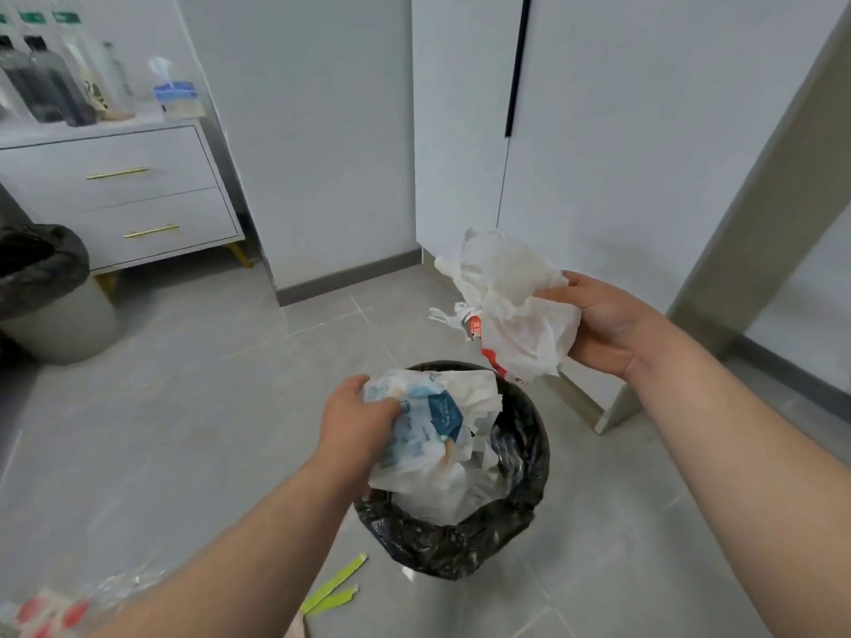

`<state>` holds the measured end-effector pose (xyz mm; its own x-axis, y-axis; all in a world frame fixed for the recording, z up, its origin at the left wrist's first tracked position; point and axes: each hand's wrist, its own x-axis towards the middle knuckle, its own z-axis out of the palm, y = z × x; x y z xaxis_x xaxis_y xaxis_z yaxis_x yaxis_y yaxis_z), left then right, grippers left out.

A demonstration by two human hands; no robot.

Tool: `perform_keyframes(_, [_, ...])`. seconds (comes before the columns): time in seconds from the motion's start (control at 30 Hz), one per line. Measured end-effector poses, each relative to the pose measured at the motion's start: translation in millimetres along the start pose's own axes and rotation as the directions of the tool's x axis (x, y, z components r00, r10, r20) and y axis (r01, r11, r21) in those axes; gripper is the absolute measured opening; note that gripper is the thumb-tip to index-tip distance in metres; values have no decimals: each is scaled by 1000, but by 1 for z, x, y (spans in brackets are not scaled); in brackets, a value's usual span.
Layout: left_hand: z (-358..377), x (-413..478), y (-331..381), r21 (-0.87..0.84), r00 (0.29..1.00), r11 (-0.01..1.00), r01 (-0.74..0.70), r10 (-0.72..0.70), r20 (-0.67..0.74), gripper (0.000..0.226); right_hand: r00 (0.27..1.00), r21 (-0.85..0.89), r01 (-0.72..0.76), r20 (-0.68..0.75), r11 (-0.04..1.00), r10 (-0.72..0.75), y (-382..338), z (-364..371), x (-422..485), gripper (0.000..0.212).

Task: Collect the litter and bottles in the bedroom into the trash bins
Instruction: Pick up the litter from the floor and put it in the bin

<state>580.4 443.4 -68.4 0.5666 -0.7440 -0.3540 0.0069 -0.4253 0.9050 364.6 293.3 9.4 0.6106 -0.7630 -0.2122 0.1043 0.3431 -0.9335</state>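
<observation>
I'd drop straight down | left hand (357, 419) clutches blue wrapper wad (423, 421) over bin (520, 508) | right hand (603, 329), 2 o'clock, clutches tissues (511, 301)

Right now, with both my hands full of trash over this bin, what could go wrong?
The crumpled tissue wad in your right hand sits beyond the bin's far rim, so dropped there it would probably land on the floor. The bin already looks nearly full where your left hand presses the blue-printed wrapper bundle, so pieces may spill. The green strips behind the bin could get overlooked.
</observation>
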Motion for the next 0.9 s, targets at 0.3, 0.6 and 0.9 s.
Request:
perform_keyframes(0.3, [41,6,-31,268,990,961,-74,40,133,44,996,-48,-73,-51,996,71,19,-4,14,55])
perform_keyframes(0.6, [-18,-9,-84,780,915,487,-394,125,384,92,980,-602,-196,-133,774,145,51,19,9,28])
perform_keyframes(0.9, [-20,-2,-111,568,890,694,-443,266,369,106,960,-998,-9,-25,-60,280,170,48,38,95])
